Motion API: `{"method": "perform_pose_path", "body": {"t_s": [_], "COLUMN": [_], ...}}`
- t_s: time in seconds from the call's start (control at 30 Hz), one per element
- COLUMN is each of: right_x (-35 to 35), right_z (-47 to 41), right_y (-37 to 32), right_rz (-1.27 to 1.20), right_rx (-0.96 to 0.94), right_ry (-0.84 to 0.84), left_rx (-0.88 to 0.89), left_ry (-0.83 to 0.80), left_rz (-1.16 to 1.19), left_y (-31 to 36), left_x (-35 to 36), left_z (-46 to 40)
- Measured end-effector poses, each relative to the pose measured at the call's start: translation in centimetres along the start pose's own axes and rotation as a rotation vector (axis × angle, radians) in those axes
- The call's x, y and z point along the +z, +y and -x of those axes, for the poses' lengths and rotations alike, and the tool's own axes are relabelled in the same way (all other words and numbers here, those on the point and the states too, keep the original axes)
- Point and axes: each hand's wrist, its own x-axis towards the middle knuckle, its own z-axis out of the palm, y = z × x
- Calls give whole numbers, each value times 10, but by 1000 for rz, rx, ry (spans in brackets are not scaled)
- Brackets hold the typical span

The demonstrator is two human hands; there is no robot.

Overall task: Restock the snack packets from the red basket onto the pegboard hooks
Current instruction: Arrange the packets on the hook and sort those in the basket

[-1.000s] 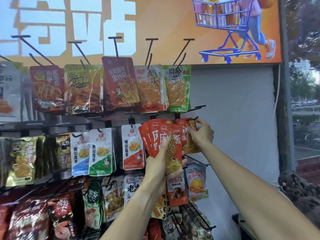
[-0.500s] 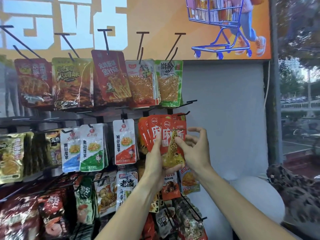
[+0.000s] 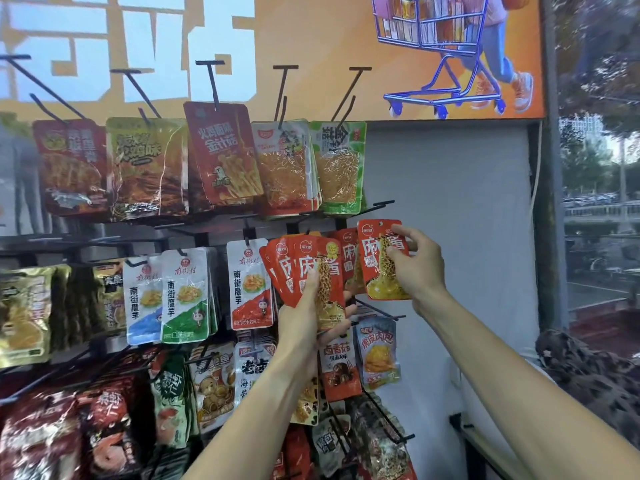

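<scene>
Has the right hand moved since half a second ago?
Yes. The right hand pulled one red snack packet rightward and up from the fanned red stack, toward the black peg hook.

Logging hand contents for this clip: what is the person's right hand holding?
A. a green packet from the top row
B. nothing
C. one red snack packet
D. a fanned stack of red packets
C: the right hand pinches a single red snack packet, while the left hand grips the fanned stack.
</scene>
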Motion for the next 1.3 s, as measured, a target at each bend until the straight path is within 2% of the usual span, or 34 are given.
{"method": "perform_pose_path", "body": {"t_s": [0.17,0.3,0.4,0.5,0.57,0.63,0.73,0.83,1.0,1.13,1.3], "right_x": [7,30,47,50,43,36,31,27,28,21,6], "right_z": [-11,-28,-40,-38,-25,-3,30,45,57,44,14], "right_y": [7,18,25,30,28,24,19,14,17,12,5], "right_rz": [119,360,561,645,578,352,-77,-306,-267,-298,-125], "right_rx": [-38,-92,-99,-85,-107,-105,20,115,83,46,-29], "right_ry": [-4,-3,-89,-137,-80,-42,-100,-59,-88,41,90], "left_rx": [12,18,5,-16,-26,-27,-13,-20,20,69,82], "left_ry": [-30,-80,-77,-82,-90,-87,-43,-7,11,30,-6], "left_rz": [-21,-20,12,-5,-3,-3,19,35,-24,-97,-167], "left_y": [3,6,6,5,4,1,-5,-7,-9,-8,-4], "left_x": [1,3,4,2,1,0,2,6,10,11,5], "left_z": [1,2,-1,-4,-4,-4,-7,-6,-6,-6,-7]}}
